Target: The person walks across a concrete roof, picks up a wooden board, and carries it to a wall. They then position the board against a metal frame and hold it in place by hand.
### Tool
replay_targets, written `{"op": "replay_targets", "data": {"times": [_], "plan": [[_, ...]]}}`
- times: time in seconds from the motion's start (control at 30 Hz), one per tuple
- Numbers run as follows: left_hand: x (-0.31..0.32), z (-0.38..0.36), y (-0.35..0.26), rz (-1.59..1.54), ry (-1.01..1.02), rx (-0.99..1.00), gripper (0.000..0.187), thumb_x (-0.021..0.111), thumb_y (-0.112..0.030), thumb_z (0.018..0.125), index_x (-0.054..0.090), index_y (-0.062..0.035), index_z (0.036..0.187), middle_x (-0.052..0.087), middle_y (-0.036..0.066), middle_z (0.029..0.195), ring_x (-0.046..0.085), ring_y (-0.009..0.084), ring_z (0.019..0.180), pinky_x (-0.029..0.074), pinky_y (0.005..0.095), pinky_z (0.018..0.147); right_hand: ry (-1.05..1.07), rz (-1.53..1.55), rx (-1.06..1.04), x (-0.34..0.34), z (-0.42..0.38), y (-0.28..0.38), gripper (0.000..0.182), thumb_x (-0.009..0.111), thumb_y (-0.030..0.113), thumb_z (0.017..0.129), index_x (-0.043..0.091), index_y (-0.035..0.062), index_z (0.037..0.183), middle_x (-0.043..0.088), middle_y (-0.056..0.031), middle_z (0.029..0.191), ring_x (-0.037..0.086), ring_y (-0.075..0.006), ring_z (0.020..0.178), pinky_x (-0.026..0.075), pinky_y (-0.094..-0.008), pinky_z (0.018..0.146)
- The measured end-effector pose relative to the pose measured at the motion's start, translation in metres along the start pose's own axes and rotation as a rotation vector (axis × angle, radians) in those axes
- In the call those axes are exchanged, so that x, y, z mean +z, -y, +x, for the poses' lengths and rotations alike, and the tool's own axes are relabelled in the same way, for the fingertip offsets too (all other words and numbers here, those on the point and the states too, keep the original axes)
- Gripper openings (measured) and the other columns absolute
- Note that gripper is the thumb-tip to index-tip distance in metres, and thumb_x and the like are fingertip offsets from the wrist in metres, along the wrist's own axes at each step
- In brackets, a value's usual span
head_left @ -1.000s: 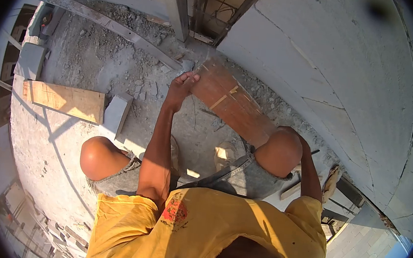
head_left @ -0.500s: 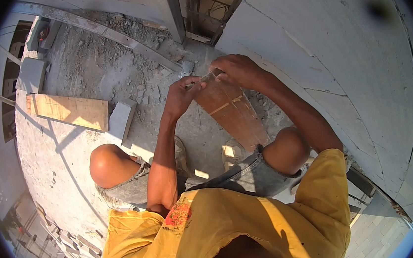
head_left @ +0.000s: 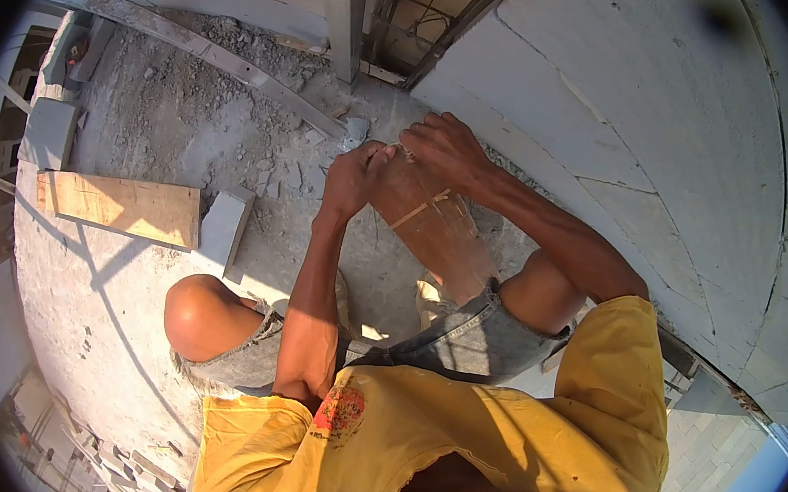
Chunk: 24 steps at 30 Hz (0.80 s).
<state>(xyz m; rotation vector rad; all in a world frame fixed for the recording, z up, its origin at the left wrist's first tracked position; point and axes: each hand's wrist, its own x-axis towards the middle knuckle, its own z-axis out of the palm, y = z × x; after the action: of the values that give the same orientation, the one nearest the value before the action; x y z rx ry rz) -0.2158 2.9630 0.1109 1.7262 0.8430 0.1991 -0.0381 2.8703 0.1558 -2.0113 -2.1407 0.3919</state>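
Yellow cloth of a shirt (head_left: 489, 445) filled the near edge at six o'clock, with grey shorts (head_left: 447, 336) and two bare knees just beyond it. Past the knees, toward twelve o'clock, a reddish-brown board (head_left: 433, 231) slanted up from the right knee to both hands. The left hand (head_left: 355, 178) gripped the board's far corner at its eleven o'clock side, fingers curled and pressed together around the edge. The right hand (head_left: 443, 148) lay on the top end just beside it, fingers bent down over the edge and slightly spread; whether they pinched anything small could not be told. At nine o'clock a pale plank (head_left: 123, 206) lay flat on the dusty concrete floor (head_left: 160, 110), with a grey block (head_left: 224, 222) touching its right end. Farther off, a metal rail (head_left: 205, 43) crossed the rubble toward the grey block wall (head_left: 671, 130) at one o'clock.
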Motion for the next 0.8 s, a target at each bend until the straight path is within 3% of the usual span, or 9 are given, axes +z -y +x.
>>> {"op": "replay_targets", "data": {"times": [0.1, 0.17, 0.27, 0.37, 0.47, 0.57, 0.67, 0.73, 0.8], "plan": [[-0.01, 0.001, -0.001, -0.087, 0.032, -0.064, 0.031, 0.055, -0.032, 0.1, 0.067, -0.003, 0.103, 0.064, 0.008, 0.078, 0.056, 0.0138, 0.071, 0.048, 0.0301, 0.071, -0.064, 0.02, -0.117, -0.006, 0.002, -0.003, 0.014, 0.069, 0.017, 0.075, 0.062, 0.0101, 0.084, 0.064, -0.0035, 0.098, 0.058, -0.023, 0.099, 0.047, -0.0388, 0.084], [-0.019, 0.003, -0.009, 0.026, -0.045, -0.156, 0.031, 0.056, -0.033, 0.098, 0.068, -0.0049, 0.102, 0.065, 0.012, 0.077, 0.059, 0.0189, 0.068, 0.048, 0.0326, 0.069, -0.236, -0.132, -0.377, -0.014, -0.004, -0.007, 0.012, 0.067, 0.015, 0.075, 0.061, 0.0104, 0.084, 0.062, -0.0026, 0.1, 0.058, -0.0219, 0.1, 0.048, -0.0375, 0.084], [-0.027, 0.001, 0.016, 0.002, -0.104, -0.185, 0.032, 0.057, -0.034, 0.098, 0.069, -0.0046, 0.102, 0.066, 0.015, 0.077, 0.061, 0.0183, 0.068, 0.048, 0.0337, 0.068, -0.041, -0.141, -0.559, -0.013, -0.041, -0.012, 0.012, 0.065, 0.014, 0.074, 0.062, 0.0098, 0.085, 0.06, -0.0006, 0.108, 0.057, -0.0205, 0.104, 0.048, -0.0344, 0.086], [-0.022, 0.003, 0.02, -0.122, -0.055, -0.13, 0.033, 0.057, -0.035, 0.098, 0.068, -0.0034, 0.102, 0.067, 0.014, 0.078, 0.061, 0.017, 0.07, 0.048, 0.0336, 0.069, 0.13, 0.058, -0.244, -0.017, -0.073, -0.025, 0.011, 0.066, 0.014, 0.078, 0.065, 0.0088, 0.088, 0.064, -0.002, 0.104, 0.059, -0.0214, 0.099, 0.048, -0.0342, 0.083], [-0.014, 0.001, 0.023, -0.096, -0.13, -0.101, 0.034, 0.057, -0.035, 0.098, 0.068, -0.0024, 0.1, 0.066, 0.011, 0.076, 0.06, 0.0143, 0.071, 0.048, 0.0317, 0.069, 0.305, 0.601, 0.297, -0.03, -0.086, -0.043, 0.01, 0.067, 0.013, 0.083, 0.068, 0.0081, 0.092, 0.067, -0.005, 0.096, 0.062, -0.024, 0.091, 0.049, -0.0362, 0.079], [-0.034, 0.003, 0.065, -0.125, -0.277, -0.201, 0.034, 0.057, -0.035, 0.099, 0.068, -0.0024, 0.101, 0.064, 0.006, 0.075, 0.057, 0.0109, 0.072, 0.046, 0.0293, 0.069, 0.55, 0.635, 0.421, -0.039, -0.122, -0.061, 0.017, 0.073, 0.017, 0.082, 0.069, 0.0073, 0.095, 0.071, -0.0075, 0.095, 0.066, -0.0259, 0.089, 0.051, -0.0373, 0.077], [-0.052, 0.01, 0.077, -0.296, -0.282, -0.201, 0.033, 0.056, -0.035, 0.1, 0.067, -0.0032, 0.102, 0.062, 0.002, 0.078, 0.054, 0.0089, 0.075, 0.045, 0.0277, 0.071, 0.747, 0.23, 0.621, -0.009, -0.219, -0.094, 0.02, 0.07, 0.022, 0.085, 0.071, 0.0097, 0.1, 0.072, -0.0086, 0.097, 0.068, -0.027, 0.095, 0.053, -0.0402, 0.082], [-0.054, 0.012, 0.072, -0.35, -0.204, -0.159, 0.032, 0.055, -0.034, 0.101, 0.066, -0.0037, 0.103, 0.061, 0.0, 0.081, 0.053, 0.0086, 0.078, 0.045, 0.0273, 0.073, 1.011, -0.272, 0.712, 0.033, -0.263, -0.103, 0.03, 0.068, 0.019, 0.084, 0.067, 0.0124, 0.114, 0.063, -0.0112, 0.124, 0.062, -0.0315, 0.111, 0.052, -0.0434, 0.094], [-0.038, 0.011, 0.059, -0.316, -0.048, -0.128, 0.032, 0.054, -0.034, 0.102, 0.065, -0.004, 0.103, 0.06, -0.002, 0.084, 0.052, 0.0089, 0.08, 0.044, 0.0272, 0.075, 0.565, 0.171, 0.569, 0.05, -0.274, -0.102, 0.048, 0.069, 0.015, 0.085, 0.056, 0.0126, 0.131, 0.051, -0.0126, 0.14, 0.054, -0.0316, 0.124, 0.047, -0.0433, 0.103]]}}
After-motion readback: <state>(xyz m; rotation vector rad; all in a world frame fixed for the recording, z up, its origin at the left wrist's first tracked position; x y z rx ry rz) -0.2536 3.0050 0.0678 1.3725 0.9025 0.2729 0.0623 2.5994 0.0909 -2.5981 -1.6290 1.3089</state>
